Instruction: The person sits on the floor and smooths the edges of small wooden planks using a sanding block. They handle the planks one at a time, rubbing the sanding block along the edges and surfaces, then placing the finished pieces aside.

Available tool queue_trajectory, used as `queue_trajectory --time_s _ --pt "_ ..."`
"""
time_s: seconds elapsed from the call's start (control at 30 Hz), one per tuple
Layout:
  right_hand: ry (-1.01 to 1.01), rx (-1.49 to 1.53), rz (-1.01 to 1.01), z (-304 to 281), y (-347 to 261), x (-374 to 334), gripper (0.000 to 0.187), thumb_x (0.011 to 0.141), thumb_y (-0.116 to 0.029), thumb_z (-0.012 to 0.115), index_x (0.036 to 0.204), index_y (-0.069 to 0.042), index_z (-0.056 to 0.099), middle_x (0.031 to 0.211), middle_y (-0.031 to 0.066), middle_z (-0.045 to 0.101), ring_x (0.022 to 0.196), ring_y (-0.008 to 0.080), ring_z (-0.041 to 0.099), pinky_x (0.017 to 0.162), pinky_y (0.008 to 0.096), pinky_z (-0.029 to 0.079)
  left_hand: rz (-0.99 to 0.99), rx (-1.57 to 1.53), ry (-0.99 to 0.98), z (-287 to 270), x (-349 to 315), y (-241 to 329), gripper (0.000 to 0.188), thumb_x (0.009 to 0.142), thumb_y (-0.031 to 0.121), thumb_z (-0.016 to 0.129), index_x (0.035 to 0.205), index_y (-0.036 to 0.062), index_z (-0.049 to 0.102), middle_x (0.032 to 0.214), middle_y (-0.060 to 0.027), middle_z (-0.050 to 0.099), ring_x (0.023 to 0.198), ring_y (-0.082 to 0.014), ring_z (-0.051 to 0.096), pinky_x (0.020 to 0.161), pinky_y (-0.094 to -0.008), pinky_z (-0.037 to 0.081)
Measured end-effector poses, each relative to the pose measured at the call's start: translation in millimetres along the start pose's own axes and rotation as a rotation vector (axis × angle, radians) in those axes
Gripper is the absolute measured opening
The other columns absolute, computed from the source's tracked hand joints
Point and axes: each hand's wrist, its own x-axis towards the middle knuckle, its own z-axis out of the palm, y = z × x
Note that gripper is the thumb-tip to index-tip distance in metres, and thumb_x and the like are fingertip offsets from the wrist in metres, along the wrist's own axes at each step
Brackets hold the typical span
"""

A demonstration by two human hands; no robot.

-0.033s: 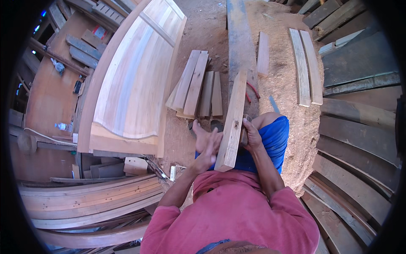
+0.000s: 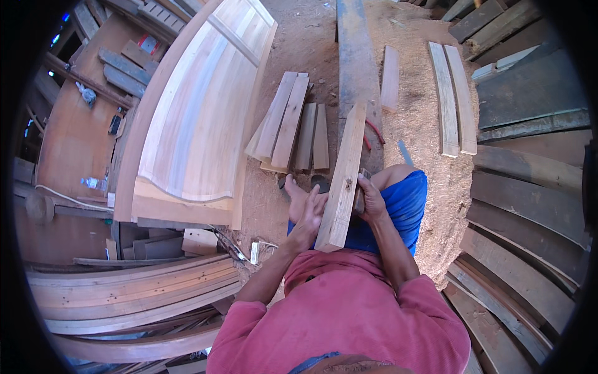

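Observation:
A pale, squared length of wood (image 2: 341,187) slants up from my lap, its near end close to my shirt and its far end over a long worn plank (image 2: 358,62). It has a small dark knot. My right hand (image 2: 372,198) is closed round a small dark wooden block (image 2: 359,194) at the right side of this length; its exact kind is partly hidden. Along the left side lies my left hand (image 2: 309,219), fingers stretched out; whether they touch the wood I cannot tell. A bare foot (image 2: 295,190) shows just beyond that hand.
Several cut wood pieces (image 2: 289,121) lie ahead, left of the plank. A large panelled door (image 2: 193,131) stands farther left. Red-handled pliers or similar (image 2: 374,132) and a bluish blade (image 2: 404,151) are right of the plank. Two strips (image 2: 451,100) rest on sawdust; boards (image 2: 523,193) line the right.
My left hand has shifted slightly, its fingers now nearer together beside the length of wood. The right hand and the block keep their place; the whole view has moved a little.

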Motion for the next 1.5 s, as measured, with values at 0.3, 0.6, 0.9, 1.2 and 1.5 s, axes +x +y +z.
queue_trajectory --time_s 0.3,0.6,0.9,1.2,1.5 --pt "0.336 -0.769 -0.268 35 -34 -1 0.065 0.107 -0.023 0.06 0.162 0.0 0.034 0.146 0.0171 0.054 0.132 0.024 0.054 0.111 0.0357 0.045 -0.025 -0.299 0.145 17 70 -35 0.093 0.099 0.051 0.064 0.168 0.0156 0.015 0.134 -0.0143 0.056 0.089 -0.0227 0.071 0.069 -0.0358 0.064" --pt "0.284 -1.004 -0.374 99 -17 -71 0.072 0.109 -0.028 0.055 0.163 0.009 0.024 0.152 0.0184 0.048 0.141 0.0236 0.046 0.118 0.0355 0.036 0.061 -0.318 0.16 18 134 -38 0.081 0.106 0.043 0.054 0.167 0.0014 0.02 0.153 -0.0177 0.046 0.14 -0.0239 0.046 0.117 -0.0368 0.039" --pt "0.34 -1.249 -0.471 59 -49 -3 0.065 0.108 -0.022 0.052 0.16 0.009 0.028 0.148 0.023 0.052 0.139 0.0276 0.05 0.119 0.0374 0.037 0.134 -0.422 0.138 26 140 -51 0.062 0.106 0.034 0.049 0.16 0.0086 0.031 0.135 -0.0128 0.058 0.12 -0.0207 0.064 0.104 -0.0368 0.055" --pt "0.297 -1.132 -0.405 85 -11 -65 0.07 0.104 -0.025 0.055 0.16 0.004 0.024 0.143 0.0302 0.053 0.137 0.0377 0.052 0.116 0.044 0.04 0.032 -0.397 0.111 11 129 -55 0.081 0.106 0.036 0.054 0.167 -0.0008 0.017 0.155 -0.017 0.043 0.139 -0.0236 0.048 0.117 -0.0359 0.039" --pt "0.242 -1.288 -0.558 64 -29 -33 0.07 0.105 -0.03 0.055 0.159 0.004 0.025 0.14 0.0307 0.055 0.136 0.0366 0.053 0.115 0.0443 0.04 0.08 -0.335 0.209 16 136 -64 0.07 0.104 0.036 0.052 0.162 0.0048 0.03 0.142 -0.0133 0.053 0.127 -0.0214 0.059 0.11 -0.0365 0.049"
